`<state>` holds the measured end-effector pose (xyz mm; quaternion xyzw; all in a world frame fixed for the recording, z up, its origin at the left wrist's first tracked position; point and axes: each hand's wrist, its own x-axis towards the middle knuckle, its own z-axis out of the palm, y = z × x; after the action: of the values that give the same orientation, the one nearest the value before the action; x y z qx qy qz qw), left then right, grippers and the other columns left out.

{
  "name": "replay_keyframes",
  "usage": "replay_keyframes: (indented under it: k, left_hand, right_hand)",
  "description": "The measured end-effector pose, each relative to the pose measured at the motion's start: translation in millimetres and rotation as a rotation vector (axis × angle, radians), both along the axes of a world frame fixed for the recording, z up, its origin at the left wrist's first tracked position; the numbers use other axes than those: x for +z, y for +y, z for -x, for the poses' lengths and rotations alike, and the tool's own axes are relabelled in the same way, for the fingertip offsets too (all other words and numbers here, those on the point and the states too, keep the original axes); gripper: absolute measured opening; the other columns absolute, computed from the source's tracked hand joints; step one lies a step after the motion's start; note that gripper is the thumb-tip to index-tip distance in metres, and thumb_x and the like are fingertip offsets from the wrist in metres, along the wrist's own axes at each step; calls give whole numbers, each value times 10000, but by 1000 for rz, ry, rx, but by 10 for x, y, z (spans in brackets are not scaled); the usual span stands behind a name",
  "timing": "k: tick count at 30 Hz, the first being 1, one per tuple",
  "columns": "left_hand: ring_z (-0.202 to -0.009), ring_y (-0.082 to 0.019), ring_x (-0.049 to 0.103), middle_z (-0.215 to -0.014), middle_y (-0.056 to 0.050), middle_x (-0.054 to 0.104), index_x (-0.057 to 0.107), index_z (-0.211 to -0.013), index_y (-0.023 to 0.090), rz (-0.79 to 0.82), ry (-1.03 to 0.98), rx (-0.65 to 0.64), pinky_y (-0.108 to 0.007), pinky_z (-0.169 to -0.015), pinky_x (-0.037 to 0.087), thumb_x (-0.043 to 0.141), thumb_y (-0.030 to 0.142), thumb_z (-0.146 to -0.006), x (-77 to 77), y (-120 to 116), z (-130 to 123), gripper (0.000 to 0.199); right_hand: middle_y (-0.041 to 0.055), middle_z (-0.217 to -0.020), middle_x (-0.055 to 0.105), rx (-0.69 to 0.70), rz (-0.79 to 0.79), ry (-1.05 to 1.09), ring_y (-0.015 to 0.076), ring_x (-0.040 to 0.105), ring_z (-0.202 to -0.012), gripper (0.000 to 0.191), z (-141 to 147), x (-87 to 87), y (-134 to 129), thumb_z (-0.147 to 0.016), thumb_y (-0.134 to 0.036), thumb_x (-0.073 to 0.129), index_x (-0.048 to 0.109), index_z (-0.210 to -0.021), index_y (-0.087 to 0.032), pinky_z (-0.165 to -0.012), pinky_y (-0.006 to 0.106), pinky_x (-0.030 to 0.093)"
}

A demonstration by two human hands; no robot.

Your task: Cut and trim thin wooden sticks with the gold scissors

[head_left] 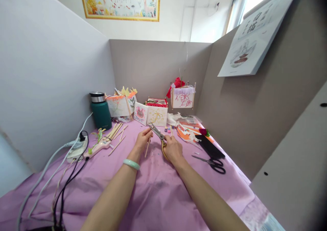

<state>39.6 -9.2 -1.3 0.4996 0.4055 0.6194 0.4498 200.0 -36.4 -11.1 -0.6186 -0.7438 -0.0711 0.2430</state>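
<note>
My left hand (143,139) pinches a thin wooden stick (147,147) that slants down toward me over the pink cloth (153,190). A pale green bangle (131,164) sits on that wrist. My right hand (173,148) grips gold-handled scissors (157,133), their blades pointing up-left and meeting the top of the stick beside my left fingers.
Black scissors (212,163) and a black case (209,146) lie at right. A glue gun (98,146), loose sticks (116,133), a power strip (76,148) with cables and a green flask (100,110) are at left. Paper lantern boxes (150,114) line the back partition.
</note>
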Motion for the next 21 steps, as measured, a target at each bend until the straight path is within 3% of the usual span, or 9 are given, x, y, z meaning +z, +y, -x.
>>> replay_keyframes:
  k: [8,21]
  left_hand:
    - [-416,-54,324,-516,62,415,681,-852,122,20,-24,18,-209,-413,244,630,288,-617,39,-21,-37,292]
    - [-402,-61,305,-510,65,402,680,-858,140,-20,68,43,-213,-419,213,589,308,-644,-94,98,32,287]
  right_hand:
    - [95,-975,599,14,17,-7,207,606,-857,317,8,-21,11,-917,-364,409,534,-1173,-224,-709,286,402]
    - [96,-945,636,20,92,-56,214,639,-815,297,-8,34,29,-938,-371,364,547,-1118,-220,-667,290,402]
